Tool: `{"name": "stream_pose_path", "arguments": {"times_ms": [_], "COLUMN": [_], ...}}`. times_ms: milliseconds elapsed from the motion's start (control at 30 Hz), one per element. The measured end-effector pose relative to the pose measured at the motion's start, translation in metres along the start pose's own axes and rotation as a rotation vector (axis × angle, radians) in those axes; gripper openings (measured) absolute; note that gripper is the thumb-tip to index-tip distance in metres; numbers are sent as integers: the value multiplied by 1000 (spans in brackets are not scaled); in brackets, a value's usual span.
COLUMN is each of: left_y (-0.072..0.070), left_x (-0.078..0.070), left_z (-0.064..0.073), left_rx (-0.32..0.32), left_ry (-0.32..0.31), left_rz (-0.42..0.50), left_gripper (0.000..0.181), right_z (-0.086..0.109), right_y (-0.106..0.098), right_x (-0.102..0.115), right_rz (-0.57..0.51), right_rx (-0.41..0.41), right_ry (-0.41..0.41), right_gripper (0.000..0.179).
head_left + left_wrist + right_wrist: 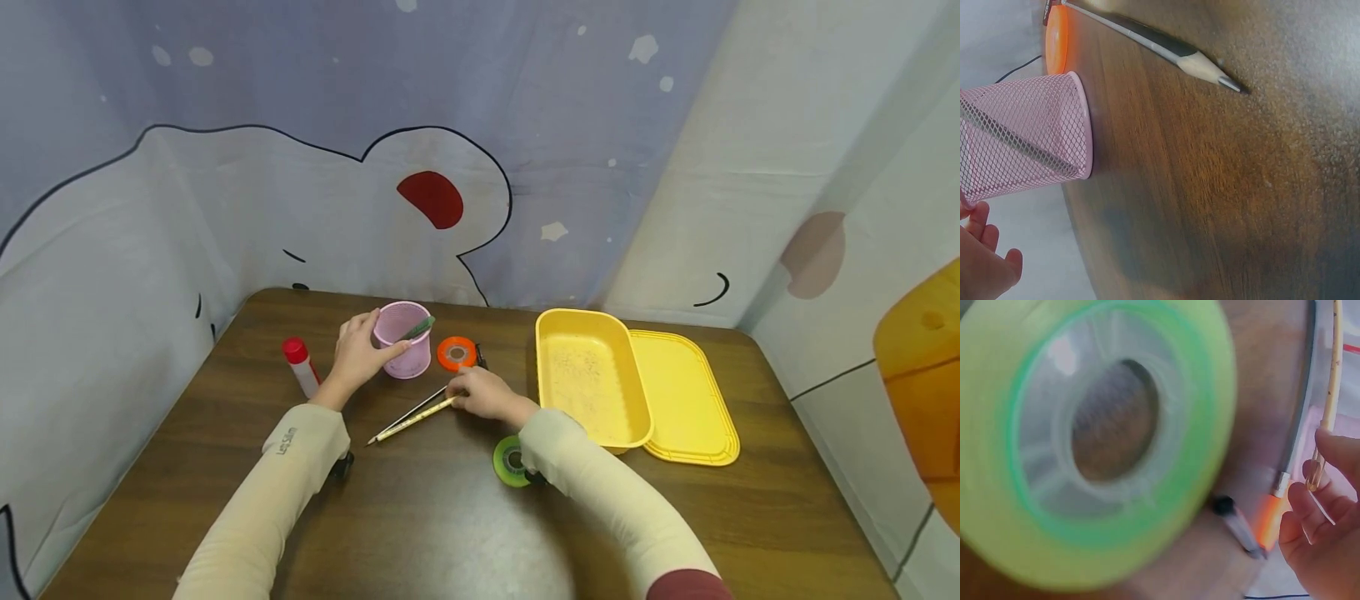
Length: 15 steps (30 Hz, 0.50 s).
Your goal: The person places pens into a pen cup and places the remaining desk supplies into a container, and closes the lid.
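A pink mesh pencil cup stands upright near the back of the table. My left hand grips it at the rim, thumb on the near side. A grey-green stick leans inside, its upper end poking over the rim. Between thumb and fingers, my right hand pinches the end of a pale yellow pencil with small dark marks. Next to it a dark pencil lies on the table, its sharpened tip showing in the left wrist view and its metal-banded end in the right wrist view.
An orange tape roll and a small black item lie behind the right hand. A green tape roll sits below the right wrist. A red-capped glue stick is left; a yellow tub and its lid are right.
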<state>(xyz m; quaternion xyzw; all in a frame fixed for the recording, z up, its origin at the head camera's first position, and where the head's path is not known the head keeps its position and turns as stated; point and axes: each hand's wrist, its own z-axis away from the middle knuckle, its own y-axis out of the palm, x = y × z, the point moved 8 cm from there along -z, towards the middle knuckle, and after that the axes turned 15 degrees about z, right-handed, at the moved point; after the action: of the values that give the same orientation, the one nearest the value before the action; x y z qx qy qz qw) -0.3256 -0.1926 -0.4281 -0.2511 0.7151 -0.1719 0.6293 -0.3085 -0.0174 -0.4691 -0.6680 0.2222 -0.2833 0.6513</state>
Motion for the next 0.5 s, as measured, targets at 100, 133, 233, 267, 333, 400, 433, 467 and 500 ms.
{"name": "stream_pose_path", "arguments": {"times_ms": [100,133,233,267,333,400,433,467,500], "left_y": [0,0,1,1,1,1,1,1,1], "left_x": [0,1,2,2,2,2,1,2,2], "left_z": [-1,-1,-1,-1,-1,-1,-1,-1,0], "left_rx": [2,3,7,8,9,11,12,13,14], "left_ry": [1,0,-7,-8,-7,-6,-6,-7,-7], "left_rz": [-3,-2,2,2,3,3,3,4,4], "left_gripper": [88,88,88,88,88,88,88,88,88], "right_z": [4,6,10,12,14,16,17,17,17], "right_y": [-11,-15,-28,-33,-42,-52,-56,-60,-64], "right_x": [1,1,1,0,-1,-4,-5,-7,-9], "right_rz": [-29,-36,-61,-66,-83,-105,-118,-131,-145], "right_rx": [21,28,27,24,14,-5,-14,-21,-28], "right_ry": [-13,-15,-16,-16,-16,-16,-17,-14,-7], "right_gripper": [4,5,6,6,7,7,7,7,7]}}
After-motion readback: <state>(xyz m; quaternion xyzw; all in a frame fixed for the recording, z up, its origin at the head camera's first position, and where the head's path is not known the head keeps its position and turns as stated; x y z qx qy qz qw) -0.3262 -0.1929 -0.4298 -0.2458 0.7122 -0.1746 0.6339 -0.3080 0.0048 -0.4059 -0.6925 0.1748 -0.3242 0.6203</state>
